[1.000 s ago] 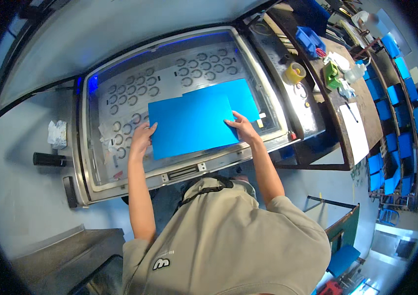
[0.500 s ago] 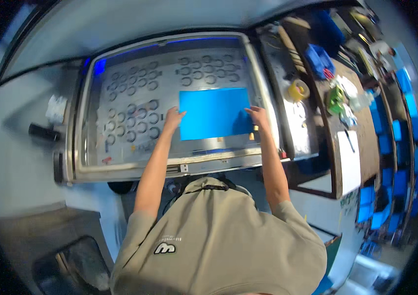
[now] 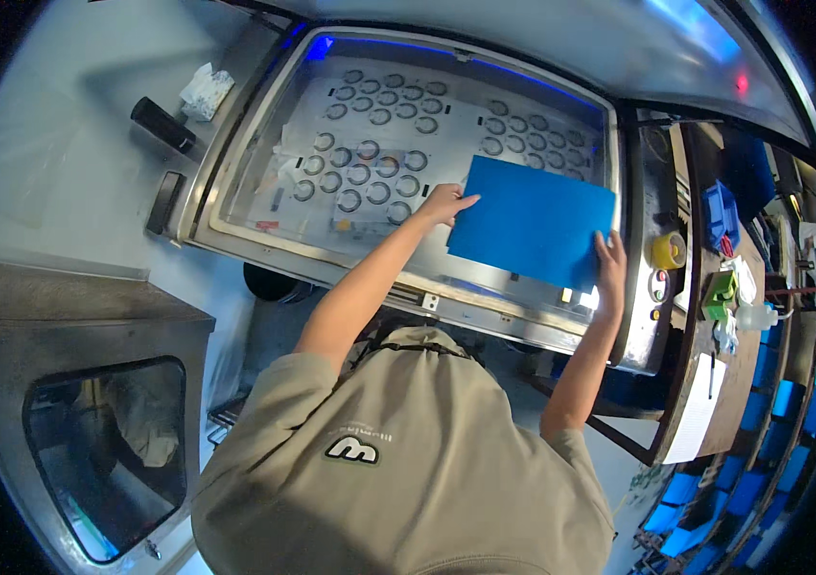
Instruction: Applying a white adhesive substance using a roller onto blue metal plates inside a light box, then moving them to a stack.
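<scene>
A flat blue rectangular sheet (image 3: 535,220) is held between my two hands above the right part of a wide framed bed (image 3: 331,251). My left hand (image 3: 446,204) pinches the sheet's left edge, thumb on top. Along the lower right edge, my right hand (image 3: 609,261) grips it, with some fingers hidden. Pale sheets bearing several groups of dark C-shaped rings (image 3: 378,194) lie on the bed. The blue sheet covers part of the right-hand group. Small bright and yellowish pieces (image 3: 578,298) show just below its lower edge.
A raised lid (image 3: 542,43) stands behind the bed. To the right are a control panel with buttons (image 3: 658,285), a yellow tape roll (image 3: 669,251), a blue bin (image 3: 721,217) and a paper sheet (image 3: 697,412). A black cylinder (image 3: 163,125) sits left, above a windowed cabinet (image 3: 5,355).
The whole view has turned, so the bed now slants down to the right. The blue sheet is tilted and further right in the picture, still held in both hands.
</scene>
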Tool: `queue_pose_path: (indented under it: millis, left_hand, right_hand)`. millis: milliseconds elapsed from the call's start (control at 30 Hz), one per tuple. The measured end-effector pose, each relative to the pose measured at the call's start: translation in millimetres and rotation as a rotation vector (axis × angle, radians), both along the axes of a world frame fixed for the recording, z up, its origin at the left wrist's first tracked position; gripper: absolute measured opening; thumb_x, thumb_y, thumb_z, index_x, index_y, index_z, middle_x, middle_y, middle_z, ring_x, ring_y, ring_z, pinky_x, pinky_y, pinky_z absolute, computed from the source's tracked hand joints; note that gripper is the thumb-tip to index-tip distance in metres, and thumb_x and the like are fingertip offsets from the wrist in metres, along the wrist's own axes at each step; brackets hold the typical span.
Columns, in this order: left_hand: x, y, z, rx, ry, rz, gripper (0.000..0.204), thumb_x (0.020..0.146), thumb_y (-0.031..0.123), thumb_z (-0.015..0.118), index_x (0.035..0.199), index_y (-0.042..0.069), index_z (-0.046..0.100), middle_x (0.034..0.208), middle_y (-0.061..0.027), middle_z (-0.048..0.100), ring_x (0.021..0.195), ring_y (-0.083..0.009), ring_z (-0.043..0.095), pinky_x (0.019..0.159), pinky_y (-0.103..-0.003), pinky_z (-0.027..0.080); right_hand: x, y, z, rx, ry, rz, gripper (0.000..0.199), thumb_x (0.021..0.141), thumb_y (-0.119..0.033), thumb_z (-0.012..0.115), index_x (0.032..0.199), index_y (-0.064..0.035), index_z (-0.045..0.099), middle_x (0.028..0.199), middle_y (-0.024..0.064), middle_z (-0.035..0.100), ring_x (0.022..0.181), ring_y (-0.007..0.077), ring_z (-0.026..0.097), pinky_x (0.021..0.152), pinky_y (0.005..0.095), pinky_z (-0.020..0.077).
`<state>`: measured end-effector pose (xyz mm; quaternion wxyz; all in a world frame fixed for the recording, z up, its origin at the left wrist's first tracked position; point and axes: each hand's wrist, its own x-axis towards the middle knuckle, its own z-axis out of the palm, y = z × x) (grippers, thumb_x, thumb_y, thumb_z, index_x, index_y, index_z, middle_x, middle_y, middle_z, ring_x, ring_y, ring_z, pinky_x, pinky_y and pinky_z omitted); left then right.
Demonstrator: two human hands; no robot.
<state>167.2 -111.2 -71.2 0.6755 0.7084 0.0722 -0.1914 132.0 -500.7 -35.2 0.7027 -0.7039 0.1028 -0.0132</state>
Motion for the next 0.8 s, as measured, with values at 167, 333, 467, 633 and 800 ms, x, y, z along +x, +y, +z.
queue_pose_path:
  millis: [167,333,467,633,800]
  left_hand:
    - [-30.0,24.2,58.4,0.058,-0.123,-0.055,0.051,0.081,0.047,0.077,0.086,0.0,0.057,0.08,-0.0101,0.063,0.064,-0.0154,0.064,0.051,-0.029,0.056]
    - [-53.3,28.6,89.7,-0.212,0.112,-0.245,0.072,0.086,0.055,0.069,0.126,-0.001,0.048,0.111,-0.0115,0.059,0.095,-0.0171,0.063,0.07,-0.031,0.057]
    - [-65.5,21.7,74.4,-0.671,0.226,-0.417,0.054,0.094,0.033,0.065,0.133,0.0,0.047,0.114,-0.0125,0.063,0.101,-0.0192,0.065,0.086,-0.035,0.056]
    - [-92.8,32.0,48.4,-1.019,0.418,-0.367,0.039,0.097,0.016,0.06,0.131,0.001,0.05,0.112,-0.012,0.066,0.098,-0.0172,0.066,0.085,-0.034,0.057]
    - [-126.1,32.7,64.4,-1.037,0.456,-0.375,0.031,0.102,0.024,0.054,0.128,0.009,0.051,0.1,0.0,0.066,0.081,-0.0056,0.062,0.06,-0.021,0.05]
  right_hand:
    - [-77.5,38.3,85.8,0.048,-0.085,-0.252,0.045,0.094,-0.019,0.065,0.132,0.0015,0.054,0.122,0.0109,0.062,0.108,0.0172,0.058,0.093,0.0325,0.045]
    - [-147.9,26.5,66.4,0.084,-0.044,-0.354,0.054,0.094,-0.023,0.065,0.141,-0.0003,0.048,0.132,0.0105,0.056,0.119,0.02,0.053,0.101,0.0331,0.0414]
    - [-255.5,-9.7,15.5,0.158,0.024,-0.58,0.066,0.095,-0.038,0.062,0.145,0.0007,0.041,0.142,0.0146,0.047,0.127,0.0239,0.046,0.109,0.0386,0.0343]
    - [-308.6,113.6,31.6,1.183,-0.64,-0.008,0.119,0.072,-0.064,0.076,0.153,0.0002,0.017,0.158,0.0209,0.022,0.142,0.0393,0.026,0.116,0.0575,0.0215]
    - [-343.6,235.3,45.7,0.852,-0.66,-0.007,0.112,0.074,-0.055,0.078,0.152,-0.0011,0.019,0.159,0.0205,0.021,0.146,0.0367,0.021,0.117,0.059,0.0172]
